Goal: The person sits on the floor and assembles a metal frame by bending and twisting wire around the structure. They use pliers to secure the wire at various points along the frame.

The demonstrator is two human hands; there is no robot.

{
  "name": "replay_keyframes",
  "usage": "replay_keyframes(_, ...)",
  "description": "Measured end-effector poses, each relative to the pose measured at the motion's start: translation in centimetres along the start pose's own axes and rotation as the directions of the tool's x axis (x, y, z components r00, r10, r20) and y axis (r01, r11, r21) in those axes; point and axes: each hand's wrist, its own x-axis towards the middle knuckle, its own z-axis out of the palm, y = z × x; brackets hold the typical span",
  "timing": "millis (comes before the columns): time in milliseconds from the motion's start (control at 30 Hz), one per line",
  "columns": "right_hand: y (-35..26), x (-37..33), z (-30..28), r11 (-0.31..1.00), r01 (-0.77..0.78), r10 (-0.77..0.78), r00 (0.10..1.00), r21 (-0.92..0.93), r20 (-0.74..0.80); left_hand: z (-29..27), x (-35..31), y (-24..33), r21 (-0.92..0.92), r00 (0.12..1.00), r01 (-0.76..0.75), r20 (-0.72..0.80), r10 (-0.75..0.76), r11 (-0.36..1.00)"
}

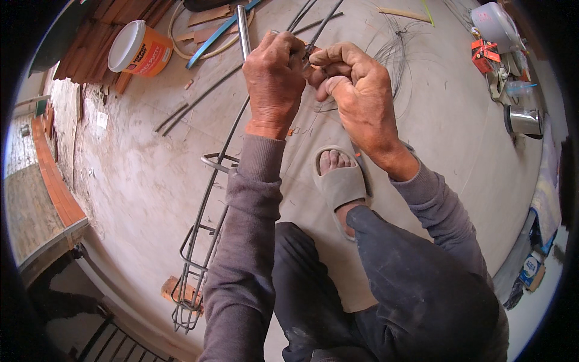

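- The left hand (275,81) was curled into a fist; its grip was hidden.
- The right hand (365,90) bent its fingers close beside it; whether they pinched anything, I couldn't tell.
- The rebar cage (208,194) ran from near the left hand to the lower left, beside a brick (171,288).
- Loose wire (396,66) lay rightward, a plastic bucket (148,54) upper left.

I look down remotely through a head-worn fisheye. The left hand (274,84) and right hand (363,99) are near it, the floor (452,157) farther off.
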Motion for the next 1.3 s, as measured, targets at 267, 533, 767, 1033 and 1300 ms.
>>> replay_keyframes(267,-0.9,1.9,-0.5,0.878,0.34,-0.303,0.94,-0.338,0.16,-0.2,-0.6,0.7,-0.001,1.0,0.007,0.026,-0.007,1.0)
replay_keyframes(533,-2.5,6.7,-1.5,0.68,0.6,-0.443,0.794,-0.421,0.417,1.4,-0.2,1.7,0.095,0.992,0.104,-0.08,-0.096,0.99)
replay_keyframes(767,-4.1,10.5,-2.8,0.6,0.64,-0.407,0.76,-0.48,0.506,1.7,-0.3,-0.1,0.027,0.998,0.003,-0.067,-0.001,1.0)
replay_keyframes(1033,3.0,11.7,-5.5,0.419,0.585,-0.374,0.808,-0.694,0.455,2.0,-0.1,0.0,0.026,0.996,0.011,-0.086,-0.009,1.0)
replay_keyframes(1300,0.2,6.2,-5.7,0.896,-0.228,0.387,0.82,-0.38,0.421,1.3,-0.6,-0.2,-0.043,0.999,0.037,-0.038,-0.039,0.998)
